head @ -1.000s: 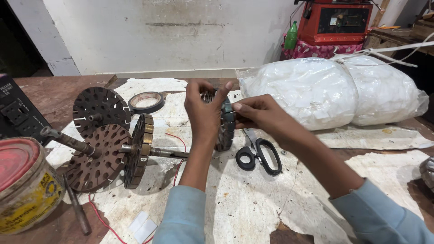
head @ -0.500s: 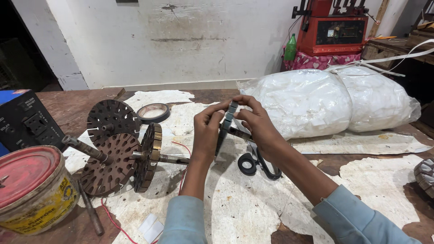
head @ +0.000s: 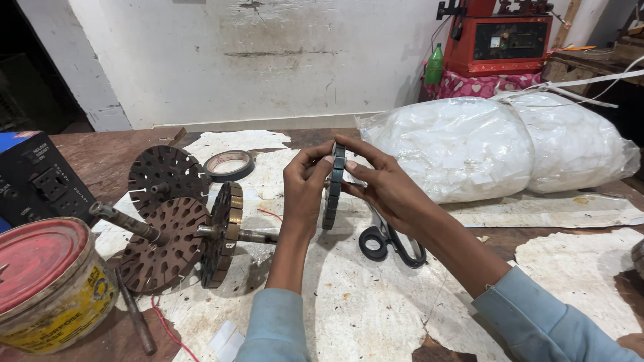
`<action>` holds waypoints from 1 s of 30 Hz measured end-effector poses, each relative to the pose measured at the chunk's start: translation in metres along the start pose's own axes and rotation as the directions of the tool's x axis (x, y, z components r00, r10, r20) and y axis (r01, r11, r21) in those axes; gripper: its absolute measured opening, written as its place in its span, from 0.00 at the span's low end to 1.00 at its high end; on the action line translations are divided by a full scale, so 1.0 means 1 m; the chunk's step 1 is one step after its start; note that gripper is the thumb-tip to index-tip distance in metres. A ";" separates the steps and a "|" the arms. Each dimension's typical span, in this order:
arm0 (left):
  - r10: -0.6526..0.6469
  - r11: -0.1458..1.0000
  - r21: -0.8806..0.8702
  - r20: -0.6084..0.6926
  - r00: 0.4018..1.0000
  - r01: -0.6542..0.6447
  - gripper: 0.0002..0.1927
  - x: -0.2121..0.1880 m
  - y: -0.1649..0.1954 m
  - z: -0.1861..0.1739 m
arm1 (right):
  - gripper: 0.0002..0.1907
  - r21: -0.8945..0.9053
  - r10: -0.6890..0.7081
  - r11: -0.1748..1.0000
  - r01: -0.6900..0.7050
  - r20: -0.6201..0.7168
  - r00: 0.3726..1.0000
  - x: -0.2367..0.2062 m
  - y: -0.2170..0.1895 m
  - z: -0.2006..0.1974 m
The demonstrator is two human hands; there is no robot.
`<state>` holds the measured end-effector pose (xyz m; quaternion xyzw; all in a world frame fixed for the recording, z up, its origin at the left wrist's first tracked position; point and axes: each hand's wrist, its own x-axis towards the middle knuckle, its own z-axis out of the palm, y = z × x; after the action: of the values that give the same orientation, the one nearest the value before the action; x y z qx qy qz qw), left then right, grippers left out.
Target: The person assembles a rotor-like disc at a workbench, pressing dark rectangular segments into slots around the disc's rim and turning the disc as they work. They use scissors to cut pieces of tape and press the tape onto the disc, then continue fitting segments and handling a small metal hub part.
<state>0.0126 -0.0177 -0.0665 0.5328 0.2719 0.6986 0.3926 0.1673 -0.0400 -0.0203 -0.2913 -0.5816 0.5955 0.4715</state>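
Both hands grasp a dark slotted ring (head: 333, 186) on edge above the paper: left hand (head: 303, 191) pinching its near side, right hand (head: 384, 191) wrapping the right; scissors (head: 389, 241) lie just beneath.

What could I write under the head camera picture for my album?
Two hands, left hand and right hand, hold a dark ring-shaped part edge-on above black-handled scissors on a workbench.

At lower left I see a red-lidded tin (head: 47, 281); perforated rotor discs (head: 168, 221) beside it, a tape roll (head: 229, 164) above, scissors (head: 392, 241) mid-frame, a white plastic bundle (head: 496, 144) upper right.
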 end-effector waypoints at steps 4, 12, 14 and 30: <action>-0.012 1.000 -0.012 -0.020 1.000 0.012 0.17 0.001 -0.001 -0.001 | 0.23 0.029 0.012 1.000 -0.010 -0.072 0.997 0.004 -0.005 0.005; -0.115 0.993 -0.037 -0.019 0.993 0.114 0.18 0.000 0.010 -0.005 | 0.21 0.021 0.024 1.000 -0.022 -0.098 0.995 0.008 -0.007 0.006; -0.107 0.994 -0.040 -0.005 0.994 0.106 0.21 0.000 0.012 -0.005 | 0.20 -0.012 -0.011 1.000 0.010 -0.061 0.998 0.009 -0.006 0.007; -0.252 0.967 -0.021 0.079 0.965 0.254 0.33 0.001 0.017 -0.010 | 0.18 -0.049 -0.017 0.999 0.014 -0.072 0.997 0.009 -0.007 0.015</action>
<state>-0.0010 -0.0258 -0.0555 0.5138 0.3116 0.6262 0.4969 0.1518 -0.0388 -0.0099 -0.3193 -0.5807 0.5667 0.4896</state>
